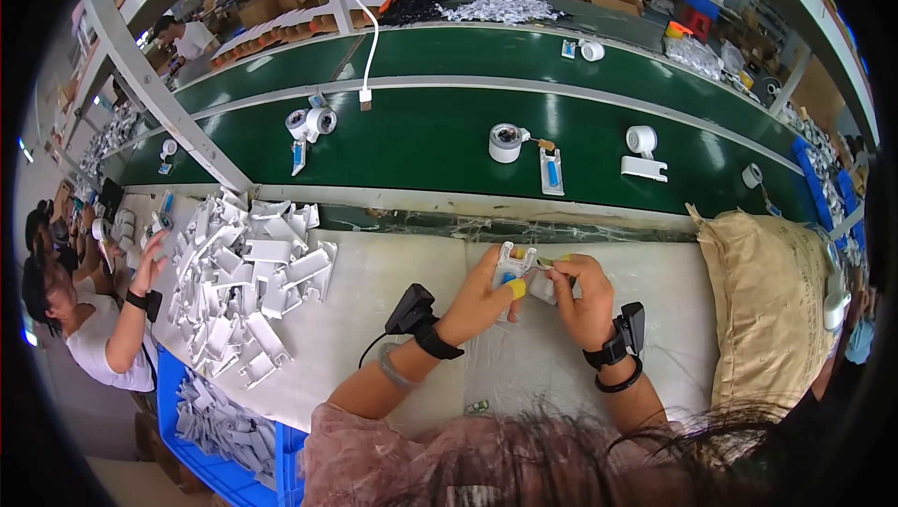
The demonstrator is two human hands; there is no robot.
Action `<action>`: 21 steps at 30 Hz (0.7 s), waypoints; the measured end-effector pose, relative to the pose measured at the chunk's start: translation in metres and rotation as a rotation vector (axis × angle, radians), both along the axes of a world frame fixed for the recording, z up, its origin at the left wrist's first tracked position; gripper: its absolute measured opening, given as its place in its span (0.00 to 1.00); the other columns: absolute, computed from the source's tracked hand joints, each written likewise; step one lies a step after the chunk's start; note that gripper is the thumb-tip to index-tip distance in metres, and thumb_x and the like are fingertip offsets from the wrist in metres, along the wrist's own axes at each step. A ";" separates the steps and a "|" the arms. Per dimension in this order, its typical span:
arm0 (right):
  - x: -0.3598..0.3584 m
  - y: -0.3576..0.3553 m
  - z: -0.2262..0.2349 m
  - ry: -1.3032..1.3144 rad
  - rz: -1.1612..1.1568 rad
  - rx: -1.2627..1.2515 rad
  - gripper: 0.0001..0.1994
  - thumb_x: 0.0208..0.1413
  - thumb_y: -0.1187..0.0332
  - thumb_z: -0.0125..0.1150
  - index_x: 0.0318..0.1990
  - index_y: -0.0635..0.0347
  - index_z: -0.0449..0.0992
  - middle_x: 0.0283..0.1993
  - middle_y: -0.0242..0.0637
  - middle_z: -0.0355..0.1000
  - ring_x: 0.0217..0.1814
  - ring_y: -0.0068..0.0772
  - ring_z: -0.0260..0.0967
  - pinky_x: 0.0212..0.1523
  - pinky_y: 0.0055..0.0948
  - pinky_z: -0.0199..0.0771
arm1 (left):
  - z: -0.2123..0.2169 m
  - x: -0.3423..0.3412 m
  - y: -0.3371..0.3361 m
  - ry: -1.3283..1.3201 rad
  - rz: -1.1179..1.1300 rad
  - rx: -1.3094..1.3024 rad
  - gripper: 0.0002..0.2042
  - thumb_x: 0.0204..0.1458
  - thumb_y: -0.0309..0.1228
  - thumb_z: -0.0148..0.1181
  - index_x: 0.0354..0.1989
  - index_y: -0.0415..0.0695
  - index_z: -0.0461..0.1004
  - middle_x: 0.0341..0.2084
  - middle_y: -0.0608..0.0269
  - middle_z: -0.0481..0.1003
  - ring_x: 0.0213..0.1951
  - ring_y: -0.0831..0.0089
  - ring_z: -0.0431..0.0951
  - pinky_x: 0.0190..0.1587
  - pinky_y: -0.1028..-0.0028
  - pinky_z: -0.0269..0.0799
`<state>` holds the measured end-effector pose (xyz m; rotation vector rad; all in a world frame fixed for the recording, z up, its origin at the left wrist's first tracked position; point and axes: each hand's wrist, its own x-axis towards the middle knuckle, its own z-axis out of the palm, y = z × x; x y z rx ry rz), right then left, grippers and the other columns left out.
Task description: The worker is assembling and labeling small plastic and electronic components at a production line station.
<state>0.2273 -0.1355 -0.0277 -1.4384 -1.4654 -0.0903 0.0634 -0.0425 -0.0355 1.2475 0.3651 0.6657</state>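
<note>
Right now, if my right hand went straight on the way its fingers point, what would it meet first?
Probably the white casing held in your left hand, just left of your right hand's fingertips, though depth is unclear.

Your left hand covers part of the white housing. The small piece your right hand pinches is too tiny to identify. The upper edge cuts off the white cable.

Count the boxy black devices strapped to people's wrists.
3 visible: left-wrist device and right-wrist device, both the camera wearer's, plus a third device on the co-worker at picture left. Others farther back may be hidden.
</note>
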 end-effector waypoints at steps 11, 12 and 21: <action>-0.004 0.000 0.004 -0.124 0.157 0.083 0.11 0.45 0.83 0.65 0.36 0.61 0.75 0.36 0.41 0.74 0.39 0.45 0.72 0.42 0.36 0.72 | -0.004 -0.002 0.000 0.000 -0.066 0.030 0.20 0.56 0.20 0.47 0.58 0.43 0.57 0.37 0.62 0.70 0.26 0.76 0.73 0.29 0.75 0.72; -0.004 0.000 0.004 -0.164 0.171 0.076 0.11 0.45 0.83 0.66 0.36 0.61 0.75 0.36 0.41 0.74 0.39 0.45 0.72 0.42 0.37 0.72 | -0.001 -0.002 -0.002 0.038 -0.052 0.056 0.21 0.54 0.18 0.46 0.58 0.43 0.57 0.37 0.62 0.70 0.27 0.77 0.73 0.29 0.76 0.72; -0.009 0.001 0.008 -0.133 0.145 0.107 0.11 0.41 0.83 0.66 0.33 0.59 0.78 0.34 0.37 0.72 0.38 0.44 0.70 0.40 0.36 0.73 | 0.000 -0.004 -0.004 0.046 -0.032 0.217 0.24 0.53 0.18 0.46 0.60 0.43 0.55 0.42 0.64 0.68 0.36 0.81 0.69 0.34 0.79 0.69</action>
